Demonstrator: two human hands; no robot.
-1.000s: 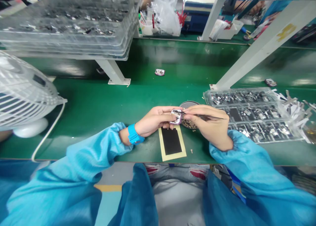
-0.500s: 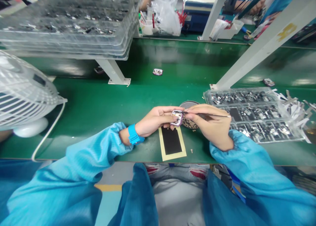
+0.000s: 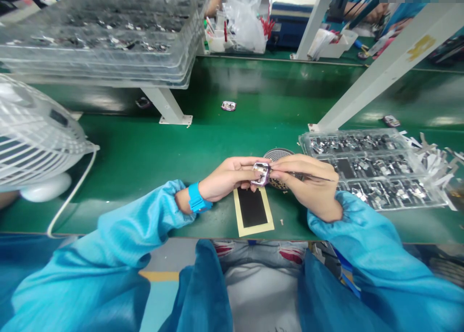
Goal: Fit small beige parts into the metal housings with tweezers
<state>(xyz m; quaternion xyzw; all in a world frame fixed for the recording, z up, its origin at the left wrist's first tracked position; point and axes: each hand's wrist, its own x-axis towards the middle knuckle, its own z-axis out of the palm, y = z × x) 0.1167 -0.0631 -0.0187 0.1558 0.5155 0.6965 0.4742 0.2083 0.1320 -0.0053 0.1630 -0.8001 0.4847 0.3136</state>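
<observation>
- The left hand [image 3: 230, 173] is closed narrowly around a small purple-edged case [image 3: 260, 174], thumb at its near left side and fingers behind and under it.
- The case is held up in front of the person, above the far end of a black-and-yellow card [image 3: 253, 210], its pale inside facing the wearer.
- The right hand [image 3: 310, 184] pinches a thin dark tool [image 3: 315, 178] between thumb and fingers; the tool's tip is at the upper part of the case, and its back end lies across the hand. Whether the tip touches anything inside is too small to tell.
- A round dish [image 3: 279, 152] of small pale bits sits on the green worktop [image 3: 155, 151], partly hidden behind the right hand.
- Right of that hand is a clear tray [image 3: 413, 206] of small shiny parts in rows, with white strips [image 3: 433, 165] heaped beside it.
- Farther back lie a similar case [image 3: 228, 106] near the middle and another small piece [image 3: 391, 121] behind the tray.
- On the left stand a white fan [image 3: 39, 134] and, above it, a stack of clear trays [image 3: 119, 66].
- Beyond the worktop, at upper right, a co-worker's hand [image 3: 377, 12] is partly visible.
</observation>
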